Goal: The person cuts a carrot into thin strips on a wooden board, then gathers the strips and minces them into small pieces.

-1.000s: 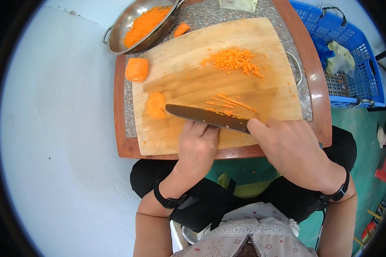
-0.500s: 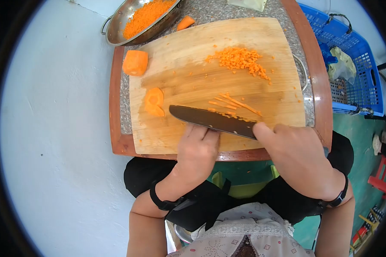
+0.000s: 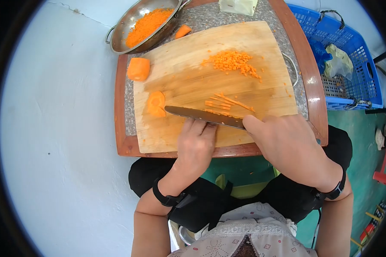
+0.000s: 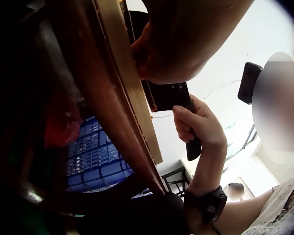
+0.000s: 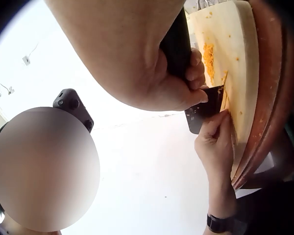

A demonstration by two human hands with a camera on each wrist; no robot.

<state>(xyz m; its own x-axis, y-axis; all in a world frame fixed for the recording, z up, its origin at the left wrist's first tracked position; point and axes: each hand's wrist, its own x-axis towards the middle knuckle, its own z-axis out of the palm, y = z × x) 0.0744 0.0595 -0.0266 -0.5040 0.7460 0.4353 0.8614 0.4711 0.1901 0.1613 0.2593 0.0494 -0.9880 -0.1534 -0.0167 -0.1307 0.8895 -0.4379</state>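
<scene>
My right hand [image 3: 289,150] grips the handle of a wide dark kitchen knife [image 3: 203,116], its blade lying across the cutting board [image 3: 180,88] with the tip to the left. Close against the near side of the blade, my left hand [image 3: 196,144] has bent fingers; the right wrist view shows thumb and fingers pinching a carrot slice [image 5: 225,102], mostly hidden by hand and blade. Thin carrot strips [image 3: 221,104] lie just beyond the blade. Left of the knife tip are overlapping carrot slices [image 3: 156,103]. Finely diced carrot [image 3: 231,61] is heaped farther back.
A thick carrot chunk [image 3: 138,69] sits at the board's left edge. Behind it stands a metal pan [image 3: 121,32] of diced carrot, with a small carrot piece [image 3: 183,31] beside it. A blue basket [image 3: 360,55] is right of the table; a wall [image 3: 64,128] borders the left.
Another thin carrot strip shows beside the far face of the blade. The knife and both hands keep nearly the same place on the board, while the head view shifts slightly.
</scene>
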